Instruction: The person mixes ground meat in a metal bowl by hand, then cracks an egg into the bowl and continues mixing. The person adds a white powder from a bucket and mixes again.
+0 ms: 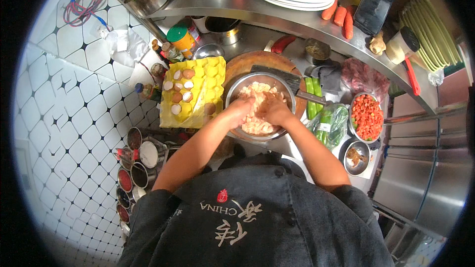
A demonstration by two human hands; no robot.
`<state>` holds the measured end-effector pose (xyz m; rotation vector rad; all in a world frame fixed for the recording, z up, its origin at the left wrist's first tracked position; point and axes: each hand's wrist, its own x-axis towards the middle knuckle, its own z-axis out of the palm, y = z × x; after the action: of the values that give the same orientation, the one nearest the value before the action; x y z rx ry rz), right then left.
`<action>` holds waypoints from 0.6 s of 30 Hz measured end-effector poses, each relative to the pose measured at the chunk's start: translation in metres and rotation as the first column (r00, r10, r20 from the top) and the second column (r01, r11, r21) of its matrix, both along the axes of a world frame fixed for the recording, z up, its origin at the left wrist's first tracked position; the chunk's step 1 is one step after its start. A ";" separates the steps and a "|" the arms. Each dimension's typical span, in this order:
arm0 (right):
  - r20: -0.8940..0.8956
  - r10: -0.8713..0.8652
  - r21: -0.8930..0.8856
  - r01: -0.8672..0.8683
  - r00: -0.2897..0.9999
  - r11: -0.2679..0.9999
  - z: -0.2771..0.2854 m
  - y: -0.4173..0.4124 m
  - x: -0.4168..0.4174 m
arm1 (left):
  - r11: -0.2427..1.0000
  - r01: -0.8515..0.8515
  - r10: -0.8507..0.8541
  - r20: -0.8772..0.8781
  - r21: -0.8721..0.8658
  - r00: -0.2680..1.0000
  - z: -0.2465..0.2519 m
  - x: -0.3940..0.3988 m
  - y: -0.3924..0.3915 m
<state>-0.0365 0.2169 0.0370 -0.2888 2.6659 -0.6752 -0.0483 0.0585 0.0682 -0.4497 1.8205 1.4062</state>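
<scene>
Both hands are inside a round stainless steel bowl (292,98) filled with pale raw meat pieces (256,128), apparently poultry. My left hand (240,110) is curled into the meat on the left side. On the right, my right hand (274,108) presses into the same pieces, its fingers coated and partly buried, so their closure is unclear. The bowl rests on a round wooden chopping board (237,62). Behind the bowl, a cleaver (276,76) lies on the board, its handle pointing right. A yellow egg tray (211,76) with brown eggs and broken shells (176,109) stands left of the bowl.
Right of the board lie green vegetable lengths (313,96), bagged green vegetables (330,122), a bowl of diced orange-red vegetable (367,115) and a small seasoning bowl (357,159). A steel shelf (237,9) overhangs the back, bearing plates (293,2) and carrots (339,15). Seasoning pots (139,174) stand lower left.
</scene>
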 end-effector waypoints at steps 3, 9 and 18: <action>0.161 -0.235 -0.377 0.280 0.958 0.883 -0.022 -0.003 -0.004 | 0.935 -0.136 0.118 0.074 0.328 0.990 -0.015 -0.003 0.003; 0.220 -0.201 -0.362 0.271 0.955 0.892 0.008 0.013 -0.018 | 0.943 -0.085 0.083 0.022 0.321 0.996 0.009 -0.005 -0.006; 0.138 -0.174 -0.569 0.222 0.975 0.792 -0.029 -0.003 -0.035 | 0.967 -0.084 0.112 -0.106 0.239 0.988 -0.024 -0.024 0.006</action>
<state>-0.0713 0.2137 0.0079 -0.1310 2.3625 -1.5430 -0.0724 0.0645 0.0446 -0.3439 1.7157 1.7257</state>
